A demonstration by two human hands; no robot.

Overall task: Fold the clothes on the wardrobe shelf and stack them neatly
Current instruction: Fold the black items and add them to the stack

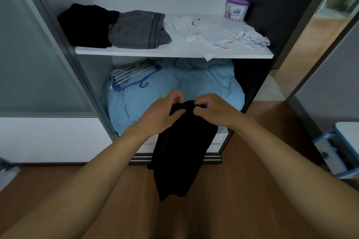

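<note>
Both closed: left grip (161, 114) and right grip (211, 110) are pinching the top edge of the black garment (182, 151), which is hanging below the shelf (174, 52). Seems soft, light, limp; corners suit holding.

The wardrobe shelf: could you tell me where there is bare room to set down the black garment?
Bare shelf shows mainly as a wedge at the front, between the grey garment and the spread white shirt. The left end is crowded by the black pile; the purple tub fills the back right corner.
</note>
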